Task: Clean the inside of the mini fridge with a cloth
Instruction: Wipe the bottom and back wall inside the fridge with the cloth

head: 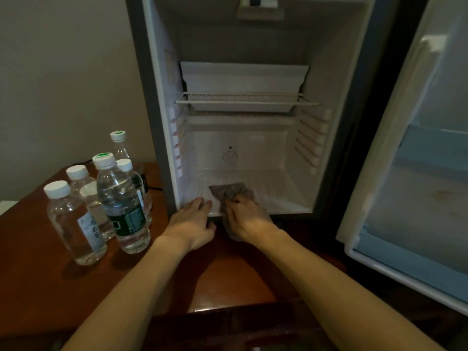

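Forearms: both of my bare forearms [141, 297] ran up from the bottom edge, nearest the lens, and converged on the fridge's lower lip.

Right hand: my right hand [247, 219] sat at about 12 o'clock from frame centre, fingers curled down and clamped on the cloth [231, 192], knuckles just over the front edge of the fridge floor.

Left hand: my left hand [192, 221] lay just beside it at its 9 o'clock, fingers straight and slightly spread, fingertips resting on the front lip of the floor and holding nothing.

Cloth: grey-brown and crumpled, it spread from under my right hand toward 12 o'clock on the white floor, with a tail hanging out below the hand over the front edge.

Mini fridge: the mini fridge [162, 122] stood open on the wooden table [38, 287]; its white interior looked dull, with a wire shelf [245, 101] at mid-height carrying a white tray [243, 79], and ribbed slots on both side walls.

Door: the door [417, 173] was swung out at 3 o'clock, its inner liner pale.

Bottles: five water bottles [121, 198] with white caps stood clustered on the table at 9 o'clock, well apart from my hands.
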